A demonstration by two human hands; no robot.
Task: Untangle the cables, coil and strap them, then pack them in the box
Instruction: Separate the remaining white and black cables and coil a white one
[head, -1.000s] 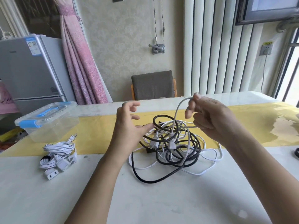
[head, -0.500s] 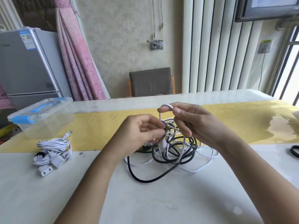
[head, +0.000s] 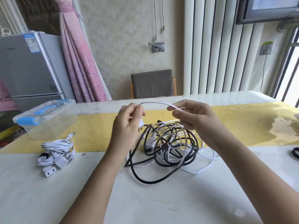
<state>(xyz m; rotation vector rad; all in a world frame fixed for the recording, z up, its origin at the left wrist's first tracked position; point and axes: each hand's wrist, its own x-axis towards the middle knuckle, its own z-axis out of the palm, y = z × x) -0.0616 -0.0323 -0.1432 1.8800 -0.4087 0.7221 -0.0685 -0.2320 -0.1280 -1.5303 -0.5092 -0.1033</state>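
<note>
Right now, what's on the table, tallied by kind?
Tangled pile of black and white cables: 1
Coiled white cable bundle: 1
Clear box with blue lid: 1
Black loop, cut off at right edge: 1
Total: 4
The left hand and right hand hold up a white cable from the pile.

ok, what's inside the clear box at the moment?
Through the walls of the clear box nothing shows; its lid is on. The strapped white bundle lies outside, on the table in front. The blue latch and handle cover small patches.
</note>
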